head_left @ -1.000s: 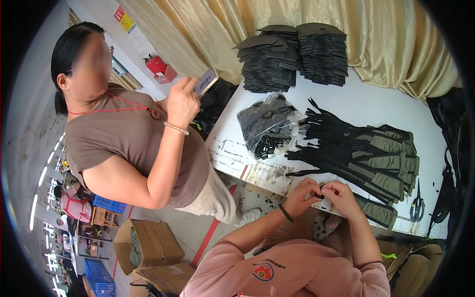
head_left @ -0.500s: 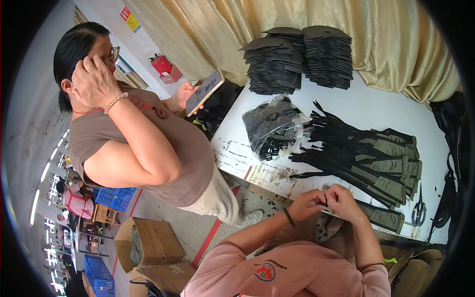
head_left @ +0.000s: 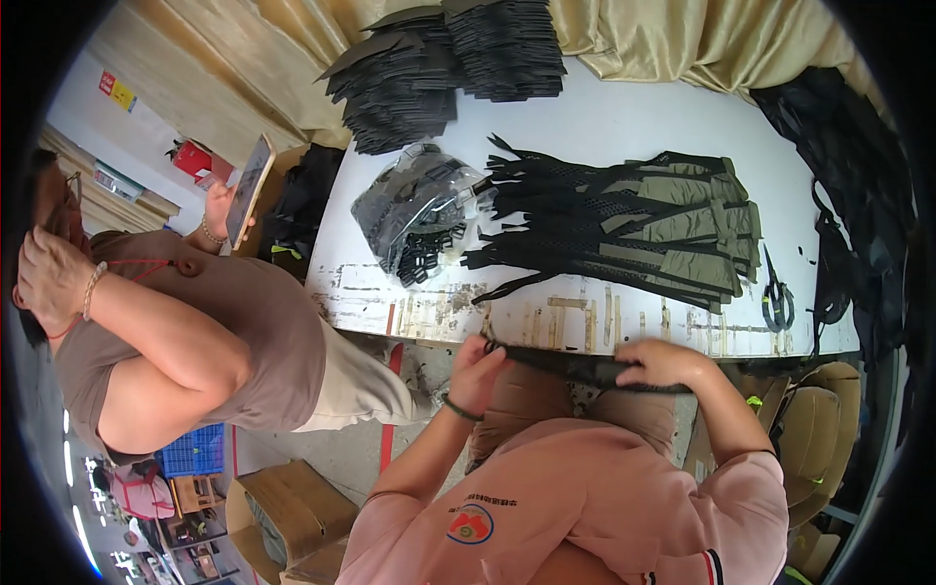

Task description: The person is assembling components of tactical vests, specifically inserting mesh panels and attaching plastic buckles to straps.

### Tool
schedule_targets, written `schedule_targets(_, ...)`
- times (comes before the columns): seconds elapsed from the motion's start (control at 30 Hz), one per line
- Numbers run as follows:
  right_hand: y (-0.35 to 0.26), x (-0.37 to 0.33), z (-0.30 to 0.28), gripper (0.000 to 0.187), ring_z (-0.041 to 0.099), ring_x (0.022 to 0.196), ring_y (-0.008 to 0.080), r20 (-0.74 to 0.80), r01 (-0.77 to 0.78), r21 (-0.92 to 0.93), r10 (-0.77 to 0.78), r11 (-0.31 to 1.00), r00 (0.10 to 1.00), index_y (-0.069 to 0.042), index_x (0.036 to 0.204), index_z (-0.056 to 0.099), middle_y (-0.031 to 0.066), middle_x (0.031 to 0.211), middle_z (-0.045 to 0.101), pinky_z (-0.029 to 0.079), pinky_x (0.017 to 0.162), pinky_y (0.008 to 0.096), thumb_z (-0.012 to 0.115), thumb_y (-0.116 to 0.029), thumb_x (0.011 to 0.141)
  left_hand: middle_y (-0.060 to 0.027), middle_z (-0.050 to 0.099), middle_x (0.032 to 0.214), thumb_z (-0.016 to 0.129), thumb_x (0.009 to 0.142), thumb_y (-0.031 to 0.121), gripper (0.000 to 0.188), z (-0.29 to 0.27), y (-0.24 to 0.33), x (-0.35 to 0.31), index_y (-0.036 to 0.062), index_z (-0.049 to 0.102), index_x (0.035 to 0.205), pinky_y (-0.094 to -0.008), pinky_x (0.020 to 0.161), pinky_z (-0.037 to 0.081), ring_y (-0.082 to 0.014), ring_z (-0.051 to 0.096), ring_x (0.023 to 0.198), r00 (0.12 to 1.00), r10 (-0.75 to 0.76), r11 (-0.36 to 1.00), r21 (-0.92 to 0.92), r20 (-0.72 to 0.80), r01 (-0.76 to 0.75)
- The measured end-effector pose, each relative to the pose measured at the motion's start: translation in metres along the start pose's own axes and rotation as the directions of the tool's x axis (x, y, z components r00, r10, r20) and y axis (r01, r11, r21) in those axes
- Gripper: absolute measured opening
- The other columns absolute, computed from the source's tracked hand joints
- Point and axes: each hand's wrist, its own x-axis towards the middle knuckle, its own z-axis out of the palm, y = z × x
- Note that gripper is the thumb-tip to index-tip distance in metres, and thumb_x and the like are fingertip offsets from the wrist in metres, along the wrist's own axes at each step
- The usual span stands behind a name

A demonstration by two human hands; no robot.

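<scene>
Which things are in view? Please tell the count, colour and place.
Table: one, white, centre
Strip: one, black, along table's near edge
Strapped pieces: several, black and olive, on table
Plastic bag: one, clear, dark contents, table's left
Flat pieces: many stacked, black, far left
Scissors: one, dark, table's right
Fabric: a heap, black, right edge
Curtain: one stretch, gold, behind table
Colleague: one, brown top, left
Phone: one, gold edge, held by colleague
Cardboard boxes: several, brown, both lower sides
Crate: one seen, blue, lower left
Left hand: one, bare, gripping strip's left end
Right hand: one, blurred, toward strip's right end
</scene>
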Motion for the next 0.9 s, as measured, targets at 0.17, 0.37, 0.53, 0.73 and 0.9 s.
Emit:
schedule_targets(0.17, -0.001, 0.009, -0.002, 0.024, 0.059, 0.082, 0.0348, -0.352, 0.055, -0.004, -0.053, 0.998, 0.935, -0.003, 0.095, 0.061, 0.0166, 0.088, 0.062, 0.046, 0.072, 0.0412, 0.065, -0.02, 0.08, -0.0026, 0.059, 0.081, 0.066, 0.08, 0.0, 0.018, -0.082, -0.033, -0.047, 0.0082, 0.051, 0.086, -0.0289, 0.067, 0.051, -0.0136, 0.058, 0.075, 0.891, -0.196, 0.934, 0.2, -0.41, 0.297)
schedule_targets(0.37, -0.006, 0.08, -0.046, 0.039, 0.05, 0.095, 0.0298, -0.815, -0.183, -0.311, -0.162, 0.933, 0.556, -0.009, 0.104, 0.058, 0.0104, 0.093, 0.055, 0.039, 0.081, 0.0394, 0.072, -0.019, 0.069, -0.0013, 0.056, 0.082, 0.072, 0.078, 0.013, 0.026, -0.114, -0.051, -0.059, 0.009, 0.052, 0.094, -0.0256, 0.056, 0.044, -0.0113, 0.053, 0.066, 0.756, 0.152, 0.741, 0.58, -0.636, 0.339)
schedule_targets(0.53, 0.029, 0.09, -0.044, 0.024, 0.053, 0.084, 0.0275, -0.836, -0.145, -0.389, -0.282, 0.91, 0.471, -0.009, 0.09, 0.067, 0.0074, 0.082, 0.056, 0.04, 0.072, 0.0382, 0.07, -0.016, 0.068, 0.0004, 0.058, 0.083, 0.059, 0.089, 0.024, 0.016, -0.052, -0.018, -0.025, 0.0085, 0.058, 0.09, -0.022, 0.057, 0.043, -0.0071, 0.052, 0.065, 0.976, -0.082, 0.856, 0.487, -0.204, 0.174)
schedule_targets(0.73, -0.015, 0.07, -0.042, 0.02, 0.051, 0.08, 0.0286, -0.84, -0.064, -0.447, -0.394, 0.892, 0.373, -0.006, 0.094, 0.067, 0.0097, 0.081, 0.056, 0.039, 0.071, 0.037, 0.066, -0.011, 0.074, -0.0012, 0.059, 0.095, 0.049, 0.094, 0.033, 0.032, 0.019, -0.011, 0.037, 0.0088, 0.054, 0.116, -0.0242, 0.069, 0.048, -0.0092, 0.056, 0.072, 0.962, -0.268, 0.944, 0.217, 0.058, 0.25)
schedule_targets(0.9, -0.004, 0.043, -0.002, 0.025, 0.05, 0.077, 0.0286, -0.744, 0.006, -0.494, -0.426, 0.87, 0.514, -0.009, 0.092, 0.067, 0.0092, 0.079, 0.054, 0.039, 0.069, 0.0383, 0.071, -0.01, 0.067, -0.0033, 0.059, 0.104, 0.05, 0.094, 0.034, 0.038, 0.026, -0.017, 0.08, 0.0096, 0.049, 0.123, -0.0275, 0.071, 0.05, -0.0127, 0.06, 0.073, 0.982, -0.163, 0.985, -0.039, 0.092, 0.167)
